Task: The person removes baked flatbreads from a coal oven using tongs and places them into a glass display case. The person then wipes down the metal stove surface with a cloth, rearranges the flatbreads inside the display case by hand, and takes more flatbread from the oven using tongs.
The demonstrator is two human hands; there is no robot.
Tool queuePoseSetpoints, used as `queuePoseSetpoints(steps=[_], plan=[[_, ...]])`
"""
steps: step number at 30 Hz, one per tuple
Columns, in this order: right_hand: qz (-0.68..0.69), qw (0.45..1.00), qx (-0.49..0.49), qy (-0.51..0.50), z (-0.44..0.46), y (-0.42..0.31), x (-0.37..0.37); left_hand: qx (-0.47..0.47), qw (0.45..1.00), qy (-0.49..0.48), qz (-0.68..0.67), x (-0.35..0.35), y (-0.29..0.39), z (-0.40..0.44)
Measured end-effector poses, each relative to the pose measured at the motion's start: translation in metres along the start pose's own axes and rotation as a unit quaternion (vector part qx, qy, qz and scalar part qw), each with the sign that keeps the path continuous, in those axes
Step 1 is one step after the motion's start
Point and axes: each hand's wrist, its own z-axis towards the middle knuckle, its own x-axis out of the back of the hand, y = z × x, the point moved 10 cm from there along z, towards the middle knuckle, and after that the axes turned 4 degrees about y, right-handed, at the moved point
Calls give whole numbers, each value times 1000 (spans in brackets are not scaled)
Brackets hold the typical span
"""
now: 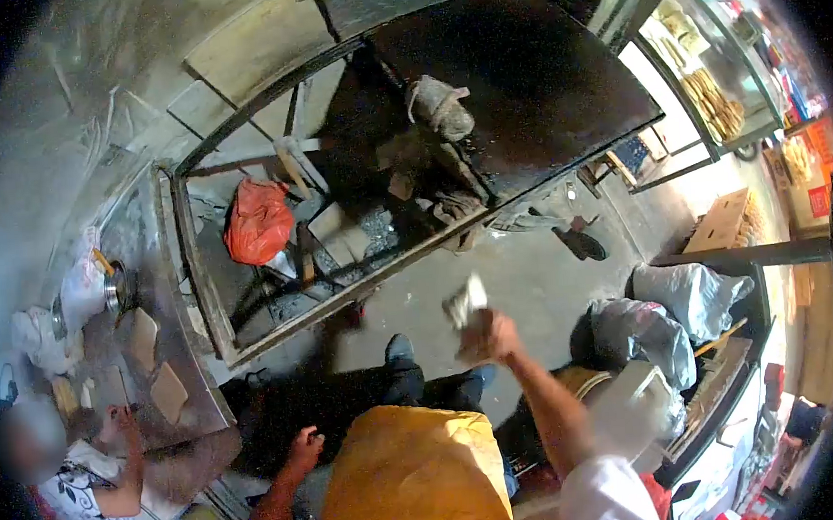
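The person's right hand (488,339) is stretched forward over the floor (535,289), its fingers closed on a pale bundle (465,301) — both are blurred, so what the bundle is made of cannot be told. The bundle sticks out past the fingers, in the open space between the lap and the near edge of the metal frame (323,318). The left hand (306,448) is held low, just beside a yellow cover (411,480) that lies over the lap; its fingers are bent, but whether they hold anything cannot be told.

Inside the frame sits a red plastic bag (260,222), near some ash-grey rubble (377,232). A dark metal top (529,72) covers the frame's far right part, and a grey cloth roll (441,108) rests at its left edge. To the right stand two silver sacks (642,337) side by side. At the left, another person (92,490) sits by a metal counter (197,407) — thin boards (169,393) and white plastic bags (82,288) lie on it
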Motion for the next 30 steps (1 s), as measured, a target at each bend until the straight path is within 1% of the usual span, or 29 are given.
queuePoseSetpoints(steps=[1, 2, 3, 4, 5, 6, 7, 8, 9, 10, 11, 12, 13, 14, 15, 16, 17, 18, 19, 20, 21, 22, 23, 24, 25, 27, 28, 29, 30], plan=[[-56, 995, 21, -76, 22, -59, 34, 3, 1000, 3, 0, 5, 5, -4], [-51, 991, 108, 65, 50, -86, 64, 69, 996, 6, -60, 6, -2, -11], [-42, 959, 190, 204, 59, -108, 90, 136, 984, 10, -119, 3, -11, -20], [-56, 964, 148, 214, 79, -105, 95, 65, 990, 22, -125, 2, 1, -24], [-72, 966, 106, 224, 89, -102, 100, 70, 990, 23, -124, -1, 1, -25], [-108, 953, 117, 258, 75, -115, 106, 98, 992, 25, -81, -5, -2, -25], [-108, 965, 86, 224, 68, -100, 92, 125, 991, 25, -38, -8, -6, -26], [-109, 974, 53, 191, 55, -80, 74, 127, 991, 20, -40, -11, -3, -29], [-116, 981, 22, 157, 37, -57, 51, 112, 993, 15, -37, -15, 3, -29], [-94, 990, -1, 105, 17, -27, 25, 95, 995, 10, -35, -19, 10, -26], [-106, 993, -46, 40, -11, -5, 3, 92, 995, 8, -37, -23, 10, -22], [-144, 987, -63, 10, -42, 18, -17, 84, 996, 16, -34, -24, 7, -19], [-93, 990, -95, -40, -78, 33, -28, 75, 996, 25, -29, -24, 7, -16], [-100, 988, -103, -63, -110, 65, -51, 71, 997, 22, -28, -24, 13, -11], [-78, 982, -157, -74, -146, 81, -56, 80, 996, 20, -30, -24, 19, -6], [-38, 988, -137, -54, -179, 117, -79, 88, 996, 17, -31, -25, 25, 0], [-33, 969, -190, -157, -209, 109, -76, 80, 996, 10, -27, -27, 22, 8], [-71, 987, -29, -143, -234, 144, -113, 32, 999, 5, -17, -28, 17, 20], [-98, 981, -123, -110, -258, 155, -106, -16, 1000, -1, -7, -31, 20, 30], [-86, 969, -157, -171, -279, 165, -114, -10, 1000, -6, 23, -36, 22, 38], [-72, 952, -188, -230, -298, 174, -120, -21, 999, -14, 26, -44, 41, 41], [-70, 954, -193, -219, -306, 169, -108, -29, 994, -26, 101, -55, 72, 39], [-31, 953, -241, -183, -313, 147, -83, -37, 983, -35, 175, -64, 110, 32], [8, 947, -285, -147, -320, 137, -68, -78, 981, -75, 159, -81, 159, 19], [10, 948, -286, -143, -325, 138, -70, -83, 981, -76, 161, -96, 184, 17], [33, 953, -291, -71, -329, 140, -63, -97, 974, -188, 75, -143, 221, 2], [34, 954, -290, -68, -332, 137, -63, -118, 965, -213, 94, -160, 235, -6], [112, 947, -300, -37, -334, 123, -58, -139, 955, -239, 112, -178, 246, -13], [188, 933, -308, -7, -336, 110, -51, -181, 942, -274, 70, -192, 272, -33]])
